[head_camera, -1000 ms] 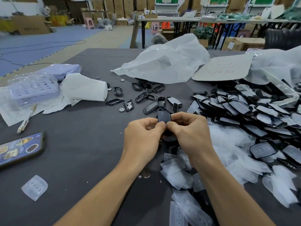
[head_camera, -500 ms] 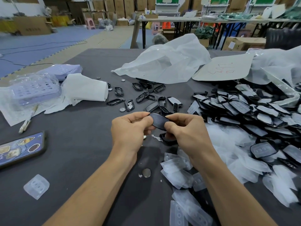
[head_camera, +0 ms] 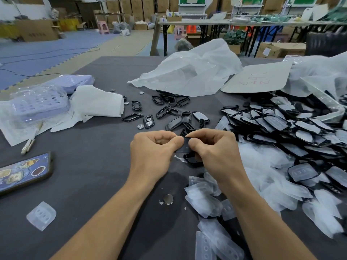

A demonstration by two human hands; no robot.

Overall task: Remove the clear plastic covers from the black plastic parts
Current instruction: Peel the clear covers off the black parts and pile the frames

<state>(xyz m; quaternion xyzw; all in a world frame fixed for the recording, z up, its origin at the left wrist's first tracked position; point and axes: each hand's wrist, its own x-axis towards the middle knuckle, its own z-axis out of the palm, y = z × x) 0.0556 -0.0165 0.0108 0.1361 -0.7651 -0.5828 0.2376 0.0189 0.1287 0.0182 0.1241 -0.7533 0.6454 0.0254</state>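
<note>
Risks first, as judgement. The dark table (head_camera: 90,181) is crowded. The pile of covered black parts (head_camera: 281,126) at 3 o'clock sits near the right forearm, so a wide elbow swing could push parts into the stripped clear covers (head_camera: 204,201) heaped at 5 o'clock, and done and undone stock would mix. The bare black shells (head_camera: 169,111) at 12 o'clock lie just beyond the fingertips. A part that pops out of the pinch would probably land among them and be hard to sort out again. The black plastic part (head_camera: 185,146) in hand is small and held only at its edges. A hard peel could flex it or flick it away. A black frame (head_camera: 193,160) lies right under the right hand at 6 o'clock of the held part. I cannot tell whether it is held or resting on the table, and it could get knocked.

Hands: the left hand (head_camera: 152,151) is curled, its thumb and forefinger pinching the part's left edge. The right hand (head_camera: 216,152) is curled the same way and pinches the right edge. The part is mid-air between the thumbs, centre of view. I cannot tell whether the cover is on it.
</note>
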